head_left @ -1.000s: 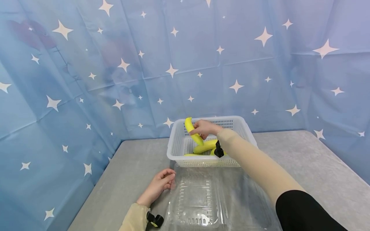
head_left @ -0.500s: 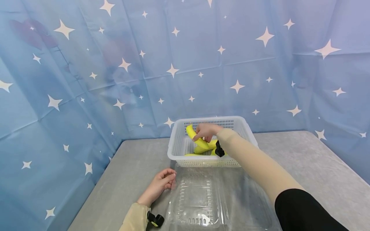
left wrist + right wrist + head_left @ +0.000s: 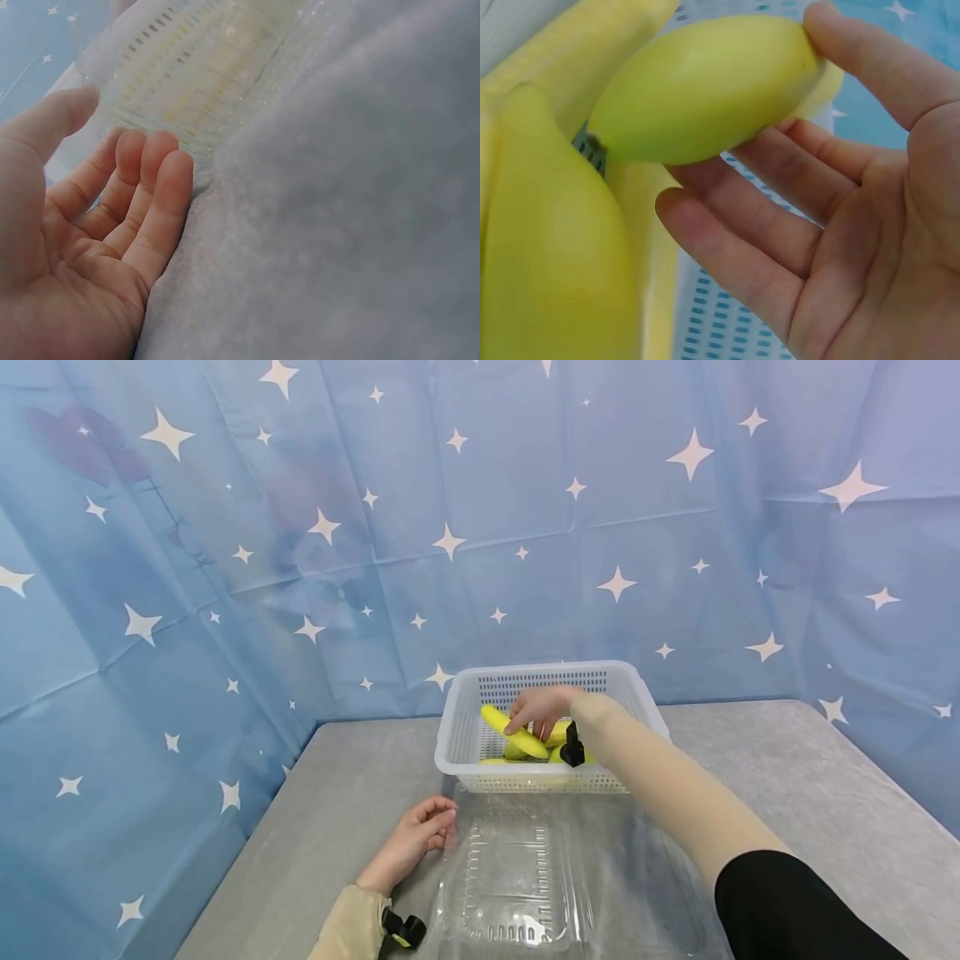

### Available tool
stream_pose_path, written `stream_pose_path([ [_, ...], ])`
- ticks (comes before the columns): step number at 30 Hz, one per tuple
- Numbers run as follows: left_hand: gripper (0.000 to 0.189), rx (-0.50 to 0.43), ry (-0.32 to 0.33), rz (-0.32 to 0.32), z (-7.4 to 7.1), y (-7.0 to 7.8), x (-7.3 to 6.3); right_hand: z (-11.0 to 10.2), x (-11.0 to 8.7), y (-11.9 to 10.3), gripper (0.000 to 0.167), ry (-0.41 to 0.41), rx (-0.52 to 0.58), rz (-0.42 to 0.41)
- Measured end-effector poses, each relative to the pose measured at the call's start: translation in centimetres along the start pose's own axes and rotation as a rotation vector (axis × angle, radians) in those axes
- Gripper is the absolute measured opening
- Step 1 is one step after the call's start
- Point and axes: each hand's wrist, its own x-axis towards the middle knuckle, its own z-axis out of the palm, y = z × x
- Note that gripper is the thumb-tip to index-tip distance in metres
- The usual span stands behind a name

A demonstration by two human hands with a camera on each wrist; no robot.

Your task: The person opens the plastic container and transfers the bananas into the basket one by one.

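Note:
My right hand (image 3: 543, 703) is inside the white basket (image 3: 451, 767), pinching a yellow banana (image 3: 496, 719) between thumb and fingers. Seen from the right wrist, the held banana (image 3: 705, 86) lies across the fingers, its greenish tip pointing left. Another banana (image 3: 562, 247) and a long yellow piece with a bumpy surface (image 3: 592, 45) lie beside it. My left hand (image 3: 411, 843) rests at the left edge of a clear plastic container (image 3: 506, 881). In the left wrist view its fingers (image 3: 171, 187) are loosely bent, the thumb standing apart from them.
The clear container stands in front of the basket, with its clear lid part (image 3: 637, 877) spread out to the right. Both are on a grey tabletop (image 3: 360, 768). A blue curtain (image 3: 397, 527) with white stars hangs behind and along the left side.
My right hand has lowered the banana deeper into the basket, and it has tipped from steep to flatter over the other yellow pieces. The left hand has stayed in place.

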Motion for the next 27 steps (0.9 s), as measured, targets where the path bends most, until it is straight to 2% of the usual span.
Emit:
stream_pose_path([
  [6,0.037,0.009,0.002,-0.003,0.0,0.0,0.0,0.0,0.1,1.2,0.048,0.002,0.126,-0.005],
  [10,0.036,0.003,0.002,-0.002,0.0,0.0,0.0,-0.1,0.1,1.4,0.044,0.000,0.130,0.008],
  [17,0.036,0.004,0.002,-0.004,0.0,0.0,-0.1,0.1,-0.2,1.4,0.029,-0.080,0.163,0.033],
  [27,0.036,0.001,0.012,-0.014,0.1,0.2,-0.1,-0.2,-0.2,1.8,0.031,-0.064,0.127,0.061],
])
